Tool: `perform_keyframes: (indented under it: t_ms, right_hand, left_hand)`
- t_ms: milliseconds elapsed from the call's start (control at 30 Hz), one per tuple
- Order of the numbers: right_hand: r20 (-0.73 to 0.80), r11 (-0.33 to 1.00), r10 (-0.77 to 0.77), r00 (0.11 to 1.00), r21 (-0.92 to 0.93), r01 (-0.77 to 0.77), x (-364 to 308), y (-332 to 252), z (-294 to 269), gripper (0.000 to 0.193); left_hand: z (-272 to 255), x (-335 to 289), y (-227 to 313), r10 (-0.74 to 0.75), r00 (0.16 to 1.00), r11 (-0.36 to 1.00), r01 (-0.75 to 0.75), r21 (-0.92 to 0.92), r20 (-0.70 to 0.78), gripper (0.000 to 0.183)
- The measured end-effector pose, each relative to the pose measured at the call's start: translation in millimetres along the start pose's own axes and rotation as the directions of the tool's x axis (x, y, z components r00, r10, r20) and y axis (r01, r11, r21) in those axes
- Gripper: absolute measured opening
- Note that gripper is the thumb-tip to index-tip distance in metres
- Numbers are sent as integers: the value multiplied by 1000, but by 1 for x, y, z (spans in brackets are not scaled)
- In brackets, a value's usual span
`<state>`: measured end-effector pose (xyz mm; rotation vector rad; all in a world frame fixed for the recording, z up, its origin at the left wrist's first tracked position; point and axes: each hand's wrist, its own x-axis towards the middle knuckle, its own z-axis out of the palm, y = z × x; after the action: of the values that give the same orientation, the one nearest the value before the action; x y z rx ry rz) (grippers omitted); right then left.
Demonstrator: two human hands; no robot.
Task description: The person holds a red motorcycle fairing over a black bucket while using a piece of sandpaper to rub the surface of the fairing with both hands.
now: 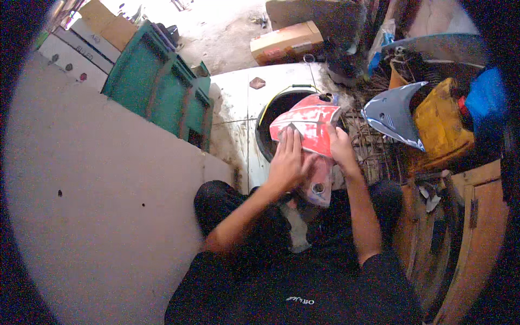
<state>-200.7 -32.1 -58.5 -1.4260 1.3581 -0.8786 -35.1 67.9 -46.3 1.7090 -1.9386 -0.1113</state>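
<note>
A curved red motorcycle body panel (311, 115), its paint worn to whitish patches, leans over a dark bucket (262, 135) in front of me. My left hand (288, 160) lies on its upper face, fingers together, pressing a small dark piece of sandpaper (296, 128) against it. Most of that piece is hidden under the fingers. My right hand (341, 147) grips the panel's right edge. The panel's duller lower end, with a round hole, reaches down between my knees.
A brown scrap (257, 83) lies on the white tiles (230, 92) beyond the bucket. Right of it are a grey panel (392, 115) and a yellow jerrycan (443, 122). A pale wall (103, 189), green cabinet (154, 81) and cardboard box (287, 43) stand left and ahead.
</note>
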Motion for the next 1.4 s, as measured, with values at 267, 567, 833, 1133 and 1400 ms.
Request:
perform_keyframes:
  t_ms: [267, 567, 833, 1133, 1400]
  right_hand:
    - [4, 1000, -30, 1000, -9, 30, 10, 13, 7, 51]
    - [-32, 989, -146, 989, -44, 144, -4, 16, -1, 52]
    - [49, 979, -146, 988, -138, 151, -60, -61, 3, 47]
    - [37, 976, -206, 978, -69, 209, -58, -63, 15, 65]
    - [74, 948, -176, 982, -255, 189, -57, -46, 1, 77]
  left_hand:
    - [4, 65, -43, 14, 942, 984, -73, 164, 336, 74]
    - [16, 41, 18, -2, 1000, 996, 1, 89, 20, 68]
    - [9, 65, -14, -85, 996, 996, 84, -40, -15, 69]
    - [22, 69, -58, -55, 997, 981, 63, 181, -50, 61]
    - [0, 64, -27, -85, 996, 995, 87, 49, -40, 61]
